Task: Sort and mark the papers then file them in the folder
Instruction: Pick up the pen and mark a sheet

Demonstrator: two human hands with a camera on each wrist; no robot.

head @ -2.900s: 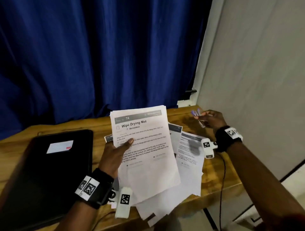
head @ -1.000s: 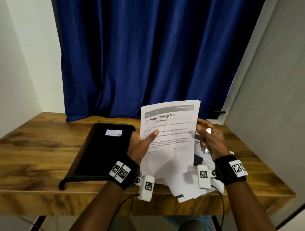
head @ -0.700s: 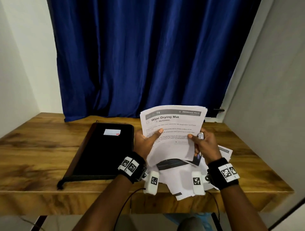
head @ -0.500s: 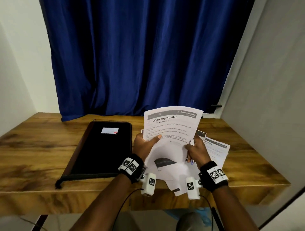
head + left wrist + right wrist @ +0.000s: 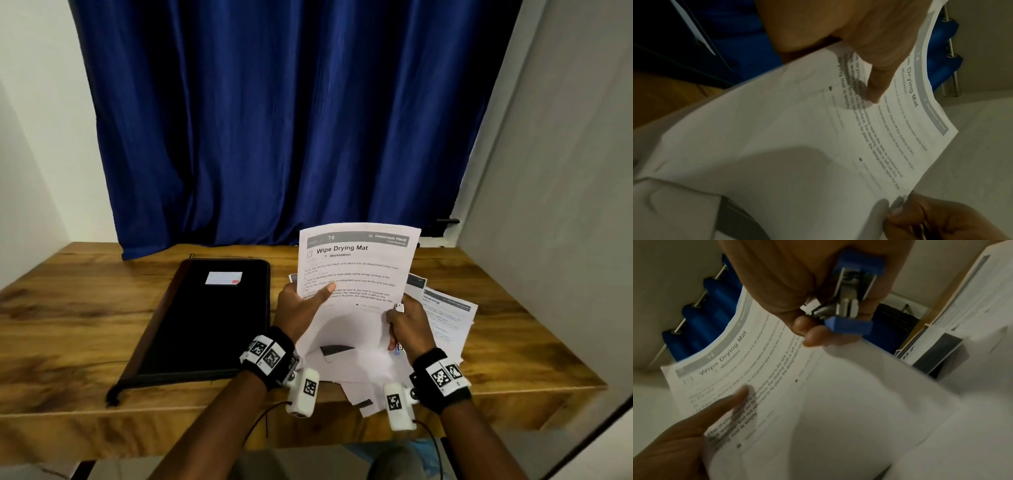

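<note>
My left hand (image 5: 301, 308) holds a sheaf of printed papers (image 5: 356, 270) headed "Wipe Drying Mat" upright above the table, thumb (image 5: 877, 78) pressed on the front page. My right hand (image 5: 407, 325) grips a small blue stapler (image 5: 853, 293), whose metal tip (image 5: 399, 307) pokes out above the fist. The right fingertips (image 5: 812, 335) meet the right edge of the top sheet (image 5: 818, 402). A black folder (image 5: 205, 318) with a white label lies shut on the table, left of my hands.
More loose printed sheets (image 5: 448, 318) lie spread on the wooden table (image 5: 68, 325) under and right of my hands, some overhanging the front edge. A blue curtain (image 5: 291, 120) hangs behind the table and a grey wall stands close on the right.
My right hand has come in from the table's far right corner with the stapler and taken the sheet's right edge. The left hand has kept the papers upright.
</note>
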